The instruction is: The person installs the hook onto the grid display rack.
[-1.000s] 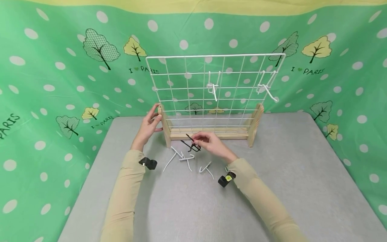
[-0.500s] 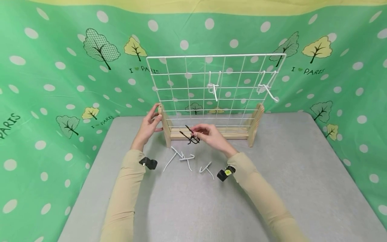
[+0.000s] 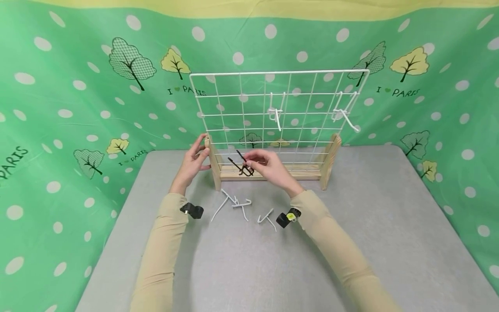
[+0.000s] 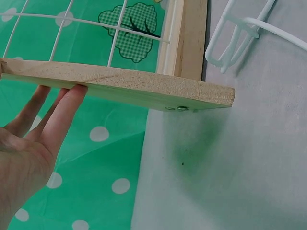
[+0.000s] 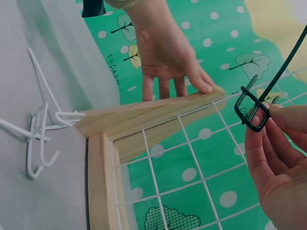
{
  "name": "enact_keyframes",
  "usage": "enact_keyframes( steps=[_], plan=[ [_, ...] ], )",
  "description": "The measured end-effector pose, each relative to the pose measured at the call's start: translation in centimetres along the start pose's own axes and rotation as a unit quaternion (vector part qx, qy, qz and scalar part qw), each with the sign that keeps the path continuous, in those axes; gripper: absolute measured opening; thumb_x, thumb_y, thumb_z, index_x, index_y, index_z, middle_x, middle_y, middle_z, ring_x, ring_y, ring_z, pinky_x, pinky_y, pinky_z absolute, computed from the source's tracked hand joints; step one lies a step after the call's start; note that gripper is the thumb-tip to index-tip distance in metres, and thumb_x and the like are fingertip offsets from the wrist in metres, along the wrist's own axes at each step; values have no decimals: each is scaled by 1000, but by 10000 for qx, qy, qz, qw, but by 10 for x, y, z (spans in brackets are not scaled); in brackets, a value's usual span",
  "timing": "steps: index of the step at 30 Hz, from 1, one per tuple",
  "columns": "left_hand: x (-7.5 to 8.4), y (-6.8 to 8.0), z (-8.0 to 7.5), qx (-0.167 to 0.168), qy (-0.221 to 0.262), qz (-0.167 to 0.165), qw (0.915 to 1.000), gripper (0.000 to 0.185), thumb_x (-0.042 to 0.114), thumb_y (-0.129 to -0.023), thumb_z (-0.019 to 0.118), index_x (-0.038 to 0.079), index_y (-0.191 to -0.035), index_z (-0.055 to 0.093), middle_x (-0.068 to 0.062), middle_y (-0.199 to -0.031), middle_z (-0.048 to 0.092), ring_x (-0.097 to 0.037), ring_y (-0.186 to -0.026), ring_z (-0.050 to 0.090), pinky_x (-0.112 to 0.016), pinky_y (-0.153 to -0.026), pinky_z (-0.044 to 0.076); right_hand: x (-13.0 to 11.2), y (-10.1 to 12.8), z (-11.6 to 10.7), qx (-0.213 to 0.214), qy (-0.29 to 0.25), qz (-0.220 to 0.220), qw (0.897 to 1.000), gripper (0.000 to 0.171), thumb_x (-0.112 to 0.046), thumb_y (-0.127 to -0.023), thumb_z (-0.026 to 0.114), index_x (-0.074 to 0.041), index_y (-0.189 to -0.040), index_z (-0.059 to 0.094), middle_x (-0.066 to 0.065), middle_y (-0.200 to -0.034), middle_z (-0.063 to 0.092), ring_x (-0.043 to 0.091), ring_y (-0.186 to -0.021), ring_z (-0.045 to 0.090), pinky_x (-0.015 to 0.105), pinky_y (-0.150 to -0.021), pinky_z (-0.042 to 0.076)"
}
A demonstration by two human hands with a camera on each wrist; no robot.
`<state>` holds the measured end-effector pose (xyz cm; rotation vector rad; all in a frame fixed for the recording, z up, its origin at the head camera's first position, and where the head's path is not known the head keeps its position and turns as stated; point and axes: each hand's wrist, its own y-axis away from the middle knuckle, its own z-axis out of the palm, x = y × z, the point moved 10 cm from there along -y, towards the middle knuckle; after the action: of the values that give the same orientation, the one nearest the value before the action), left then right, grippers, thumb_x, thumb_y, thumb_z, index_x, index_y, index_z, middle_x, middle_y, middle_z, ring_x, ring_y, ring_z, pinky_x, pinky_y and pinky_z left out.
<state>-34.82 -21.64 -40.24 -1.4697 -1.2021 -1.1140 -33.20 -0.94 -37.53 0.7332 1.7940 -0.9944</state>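
Note:
A white wire grid (image 3: 273, 73) stands upright in a wooden stand (image 3: 288, 174) at the back of the grey table. My left hand (image 3: 200, 155) rests with straight fingers against the outer face of the stand's left foot (image 4: 124, 86), thumb at its top edge. The fingertips of my right hand (image 3: 252, 164) pinch a black wire hook (image 3: 238, 164) by its square loop (image 5: 252, 112). They hold it just in front of the grid's lowest rows, its prongs pointing up and left. Two white hooks (image 3: 275, 113) (image 3: 345, 116) hang on the grid.
Several loose white hooks (image 3: 234, 203) lie on the table in front of the stand, one (image 3: 267, 216) near my right wrist. A green polka-dot cloth (image 3: 78, 108) surrounds the table on the back and sides. Grey table surface (image 3: 390, 225) lies to the right.
My right hand has carried the black hook up and away from me, from just above the table to the grid's bottom rows. The left hand has stayed on the foot.

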Motion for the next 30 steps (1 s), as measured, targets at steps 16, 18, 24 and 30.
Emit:
enact_keyframes(
  steps=[16, 18, 24, 30],
  plan=[
    [-2, 0, 0, 23, -7, -45, 10000, 57, 16, -104, 44, 16, -155, 19, -30, -145, 31, -47, -130, 37, -64, -89, 47, -25, -28, 11, -47, 14, -199, 9998, 20, -6, -96, 61, 2, -113, 66, 10, -103, 68, 18, -89, 64, 35, -78, 55],
    [-2, 1, 0, 34, 11, -61, 10000, 56, 16, -104, 44, 17, -155, 20, -30, -145, 31, -47, -130, 37, -63, -89, 47, -28, -30, 12, -70, -6, -245, 9997, 20, -7, -96, 60, 2, -114, 66, 9, -103, 68, 21, -90, 64, 36, -78, 55],
    [0, 1, 1, 39, 74, -72, 9999, 56, 15, -104, 43, 17, -155, 21, -30, -146, 31, -47, -129, 37, -65, -90, 46, -35, -37, 13, -79, -180, -374, 9991, 22, -4, -96, 60, 6, -115, 64, 13, -103, 68, 28, -91, 64, 40, -79, 55],
    [-9, -5, -2, 32, 152, -32, 9999, 56, 12, -104, 43, 14, -155, 19, -30, -145, 31, -47, -129, 37, -66, -89, 46, -40, -43, 14, 44, -215, -358, 9991, 21, -3, -96, 59, 5, -115, 64, 13, -103, 68, 20, -88, 64, 38, -81, 55]
  ],
)
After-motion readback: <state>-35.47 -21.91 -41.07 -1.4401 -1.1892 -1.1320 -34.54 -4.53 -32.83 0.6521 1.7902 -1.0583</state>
